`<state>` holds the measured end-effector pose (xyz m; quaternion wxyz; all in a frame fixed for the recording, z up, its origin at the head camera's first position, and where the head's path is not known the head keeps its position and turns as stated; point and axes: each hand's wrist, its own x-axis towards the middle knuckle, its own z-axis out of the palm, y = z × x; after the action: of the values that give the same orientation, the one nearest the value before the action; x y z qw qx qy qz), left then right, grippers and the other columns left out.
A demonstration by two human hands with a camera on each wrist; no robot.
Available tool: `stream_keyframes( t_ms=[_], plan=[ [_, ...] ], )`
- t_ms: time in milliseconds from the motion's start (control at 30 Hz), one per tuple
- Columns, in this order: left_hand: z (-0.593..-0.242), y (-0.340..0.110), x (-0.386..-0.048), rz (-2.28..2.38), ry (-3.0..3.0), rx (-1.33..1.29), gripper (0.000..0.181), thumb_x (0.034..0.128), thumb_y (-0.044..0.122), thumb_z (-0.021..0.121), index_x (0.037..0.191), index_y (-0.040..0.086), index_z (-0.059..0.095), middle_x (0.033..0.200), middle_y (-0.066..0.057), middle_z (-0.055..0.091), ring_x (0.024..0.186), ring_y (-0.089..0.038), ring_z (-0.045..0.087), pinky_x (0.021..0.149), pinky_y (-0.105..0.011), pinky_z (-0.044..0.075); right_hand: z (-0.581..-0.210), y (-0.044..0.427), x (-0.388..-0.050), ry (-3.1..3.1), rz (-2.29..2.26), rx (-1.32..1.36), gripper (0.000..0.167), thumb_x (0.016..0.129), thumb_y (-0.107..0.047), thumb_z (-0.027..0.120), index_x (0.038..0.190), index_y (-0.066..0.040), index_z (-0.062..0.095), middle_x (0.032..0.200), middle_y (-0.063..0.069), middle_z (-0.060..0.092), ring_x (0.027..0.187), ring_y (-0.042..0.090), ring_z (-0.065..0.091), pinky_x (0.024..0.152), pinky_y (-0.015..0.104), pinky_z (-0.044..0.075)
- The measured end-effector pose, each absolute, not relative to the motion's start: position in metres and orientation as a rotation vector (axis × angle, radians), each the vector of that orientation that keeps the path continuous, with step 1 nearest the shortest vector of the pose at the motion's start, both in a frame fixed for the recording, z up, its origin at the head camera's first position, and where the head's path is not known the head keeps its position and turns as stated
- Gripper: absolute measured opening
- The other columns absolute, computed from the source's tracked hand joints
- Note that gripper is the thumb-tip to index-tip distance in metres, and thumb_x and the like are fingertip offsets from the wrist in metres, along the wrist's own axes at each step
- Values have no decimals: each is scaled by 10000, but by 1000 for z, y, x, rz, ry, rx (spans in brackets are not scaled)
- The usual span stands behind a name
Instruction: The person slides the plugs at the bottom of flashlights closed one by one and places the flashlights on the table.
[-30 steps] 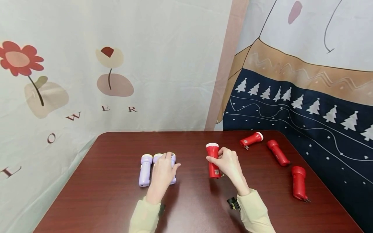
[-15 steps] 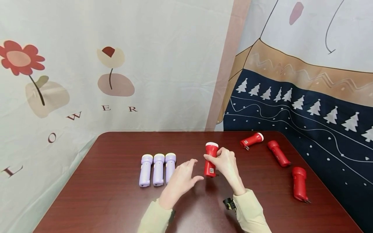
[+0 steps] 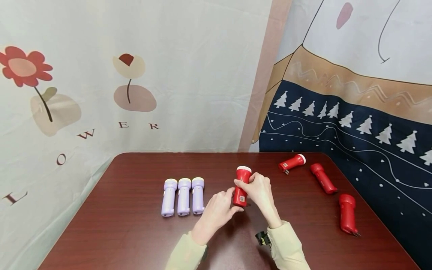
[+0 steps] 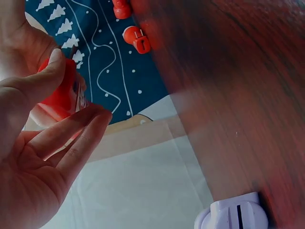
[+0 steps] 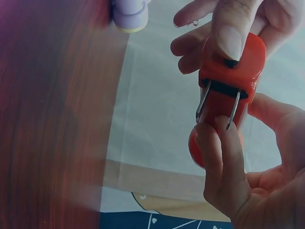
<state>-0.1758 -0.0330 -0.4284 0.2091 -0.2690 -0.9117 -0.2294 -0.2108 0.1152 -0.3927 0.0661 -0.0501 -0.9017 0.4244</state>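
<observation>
At the left, steady support should be given to the base of the red flashlight (image 3: 240, 194) by the left hand (image 3: 217, 210), whose thumb and fingers are spread about it; their pressure cannot be told. By the right hand (image 3: 261, 189), the metal prongs (image 5: 234, 109) just beside its fingertips should be avoided. The flashlight is held above the table (image 3: 111, 232): base within the left hand's spread, mid-body pinched by the right, white end projecting beyond.

Held flashlight (image 3: 240, 194) partly hidden (by hands (image 3: 217, 210) (image 3: 260, 190)), sleeves (image 3: 188, 251) (image 3: 287, 243) cut off
</observation>
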Motion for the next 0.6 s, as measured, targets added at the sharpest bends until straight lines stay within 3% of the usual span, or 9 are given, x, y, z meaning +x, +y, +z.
stream_keyframes(
  t_ms=[267,600],
  plan=[
    [-430,-32,-175,-659,-2529,-748,539,701,319,824,1079,19,584,745,-69,680,641,-197,662,586,-279,518,-394,114,-210,-2710,1289,-158,422,759,-370,770,854,-8,576,730,121,639,539,152,571,482,248,502],
    [-432,-31,-176,-591,-2492,-760,457,704,346,814,952,42,581,689,-39,632,574,-182,629,535,-259,489,-394,112,-210,-2717,1290,-159,415,766,-359,766,870,-7,575,738,121,652,540,150,573,481,241,504]
  ],
)
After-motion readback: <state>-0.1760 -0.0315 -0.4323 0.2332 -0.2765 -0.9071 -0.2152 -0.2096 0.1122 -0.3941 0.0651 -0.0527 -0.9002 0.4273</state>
